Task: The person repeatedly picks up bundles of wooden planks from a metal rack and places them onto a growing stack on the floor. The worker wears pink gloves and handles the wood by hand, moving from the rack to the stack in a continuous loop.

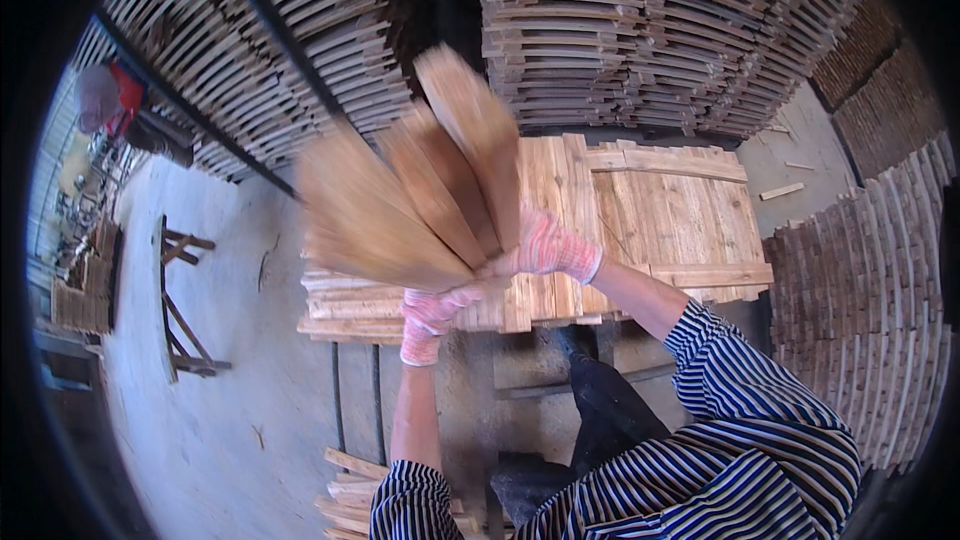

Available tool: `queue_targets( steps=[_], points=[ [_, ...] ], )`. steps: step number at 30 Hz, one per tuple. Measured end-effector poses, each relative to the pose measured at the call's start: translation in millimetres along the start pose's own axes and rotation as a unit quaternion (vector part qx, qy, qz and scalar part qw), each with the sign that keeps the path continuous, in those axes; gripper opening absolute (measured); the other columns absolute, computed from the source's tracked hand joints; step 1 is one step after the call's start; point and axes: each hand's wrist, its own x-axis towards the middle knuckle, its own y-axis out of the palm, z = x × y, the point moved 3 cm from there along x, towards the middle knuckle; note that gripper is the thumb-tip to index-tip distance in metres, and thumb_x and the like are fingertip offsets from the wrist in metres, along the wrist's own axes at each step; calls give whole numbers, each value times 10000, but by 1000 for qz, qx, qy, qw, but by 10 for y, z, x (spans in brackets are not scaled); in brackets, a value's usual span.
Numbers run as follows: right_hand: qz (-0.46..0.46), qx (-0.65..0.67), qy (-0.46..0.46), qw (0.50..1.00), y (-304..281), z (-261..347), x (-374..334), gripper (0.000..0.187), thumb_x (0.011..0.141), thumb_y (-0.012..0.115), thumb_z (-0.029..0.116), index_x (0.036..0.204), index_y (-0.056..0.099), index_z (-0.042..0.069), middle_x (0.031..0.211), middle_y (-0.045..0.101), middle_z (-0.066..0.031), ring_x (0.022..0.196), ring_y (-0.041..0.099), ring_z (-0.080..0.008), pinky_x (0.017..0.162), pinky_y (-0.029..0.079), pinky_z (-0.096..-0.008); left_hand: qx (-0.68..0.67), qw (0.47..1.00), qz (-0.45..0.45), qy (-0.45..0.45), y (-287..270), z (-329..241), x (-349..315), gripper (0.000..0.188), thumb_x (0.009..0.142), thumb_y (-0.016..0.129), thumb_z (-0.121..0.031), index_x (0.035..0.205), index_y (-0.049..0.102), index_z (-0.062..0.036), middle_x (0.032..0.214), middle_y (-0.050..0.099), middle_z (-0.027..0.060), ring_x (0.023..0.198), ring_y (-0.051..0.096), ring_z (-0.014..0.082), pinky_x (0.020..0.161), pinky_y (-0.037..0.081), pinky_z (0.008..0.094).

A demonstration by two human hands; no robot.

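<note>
Both my hands wear pink-and-white knitted gloves and grip the near ends of several wooden boards, which fan out upward and away from me, smeared by motion. My left hand closes on the boards' lower end from the left. From the right side, my right hand is wrapped round the same bunch. Beneath them lies a low stack of flat planks, with loose strips laid across its top edges. The boards hide the stack's far left part.
Tall racks of layered slats rise behind the stack. More piled boards stand at the right. A wooden trestle is on the floor at left, and a person in red is beyond it. Short planks lie near my left forearm.
</note>
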Motion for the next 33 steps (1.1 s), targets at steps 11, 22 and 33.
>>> queue_targets(
  steps=[11, 22, 33],
  points=[
    [-96, 163, 147, 971, -758, -1467, 11, 1221, 660, 904, 508, 1541, 230, -4, 1382, 560, -234, 1282, 560, -315, 1076, 453, -364, -327, 907, -70, -255, 958, -153, 1684, 652, 803, 844, -136, 1346, 500, -29, 1061, 681, 92, 875, 680, 188, 694, 580, 326],
    [-310, -14, 544, 779, -2714, -3068, -2155, 960, 639, 836, 421, 1408, 455, -8, 1206, 648, -249, 1153, 629, -382, 979, 498, -414, -331, 791, 82, -508, 2970, -15, 2195, 488, 883, 710, -376, 1205, 670, -13, 974, 701, 147, 896, 667, 243, 815, 547, 361],
    [-294, -282, 547, 731, -2620, -3581, -2610, 1055, 731, 851, 404, 1574, 267, 152, 1352, 527, -252, 1134, 586, -409, 950, 500, -466, -211, 791, 151, -554, 2921, 1276, 2093, 509, 846, 677, -545, 1209, 687, -188, 1121, 702, -5, 1065, 645, 191, 941, 398, 472]
  ],
)
